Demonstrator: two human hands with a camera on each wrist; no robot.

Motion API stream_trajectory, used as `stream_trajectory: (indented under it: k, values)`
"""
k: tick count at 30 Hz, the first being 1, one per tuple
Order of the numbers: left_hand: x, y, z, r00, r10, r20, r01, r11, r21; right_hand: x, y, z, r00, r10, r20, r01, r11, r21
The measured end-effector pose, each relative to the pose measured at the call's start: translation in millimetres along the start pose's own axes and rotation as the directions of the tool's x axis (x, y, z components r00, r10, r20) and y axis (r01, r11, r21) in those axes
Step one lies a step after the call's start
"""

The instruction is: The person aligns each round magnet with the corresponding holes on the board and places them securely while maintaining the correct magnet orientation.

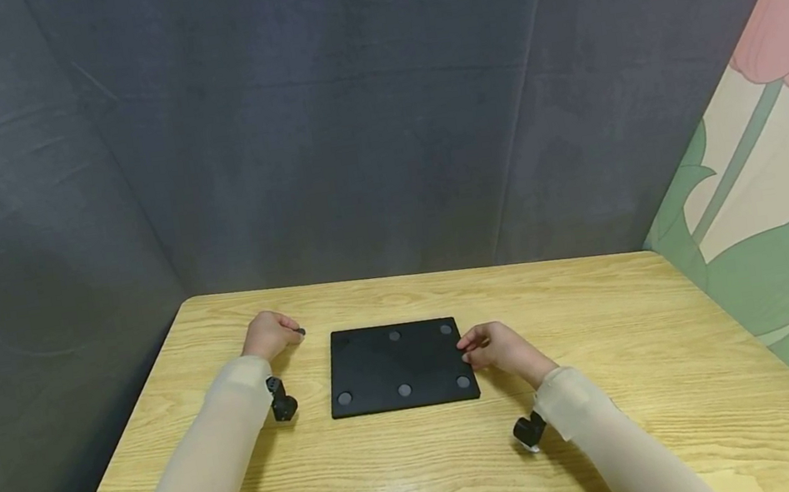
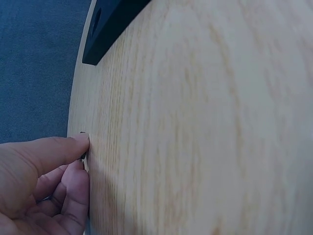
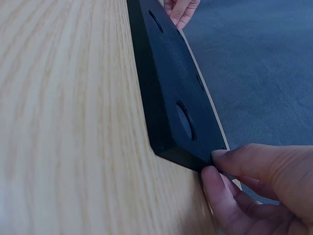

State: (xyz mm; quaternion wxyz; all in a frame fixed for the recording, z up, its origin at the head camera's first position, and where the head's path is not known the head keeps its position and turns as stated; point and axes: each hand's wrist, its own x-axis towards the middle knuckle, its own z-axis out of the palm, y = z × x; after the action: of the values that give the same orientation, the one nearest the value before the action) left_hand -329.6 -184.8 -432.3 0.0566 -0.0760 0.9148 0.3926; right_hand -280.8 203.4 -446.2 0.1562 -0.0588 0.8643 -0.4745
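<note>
A flat black rectangular board (image 1: 402, 363) lies on the table, with round hollows along its near and far edges. Most of these look greyish; the far left one looks darker. Left of the board, my left hand (image 1: 271, 335) pinches a small dark piece (image 1: 301, 331) between thumb and fingers, low over the wood. In the left wrist view that piece (image 2: 83, 156) is mostly hidden by the fingertips. My right hand (image 1: 498, 347) holds the board's right edge. In the right wrist view its thumb (image 3: 222, 153) touches the top rim and a finger (image 3: 212, 181) lies against the side.
The light wooden table (image 1: 409, 454) stretches around the board. A dark grey cloth (image 1: 317, 122) hangs behind and to the left, and a flower-painted wall (image 1: 778, 226) stands at the right. Small black cameras (image 1: 282, 400) are strapped to both wrists.
</note>
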Motion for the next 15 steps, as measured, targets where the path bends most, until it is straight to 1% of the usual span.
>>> stream_trajectory:
  k: [4, 12, 15]
  values:
    - [0.4, -0.5, 0.5, 1.0, -0.008, 0.002, 0.008, 1.0, -0.006, -1.3, -0.8, 0.1, 1.0, -0.009, 0.004, 0.009, 1.0, 0.004]
    - [3.3, -3.8, -1.1, 1.0, 0.016, 0.012, -0.016, 1.0, 0.011, -0.7, -0.3, -0.2, 1.0, -0.014, 0.009, 0.014, 1.0, 0.002]
    - [3.5, -5.7, -2.2, 1.0, 0.027, 0.013, -0.027, 1.0, 0.009, 0.1, 0.5, 0.7, 1.0, -0.002, 0.001, 0.001, 1.0, 0.007]
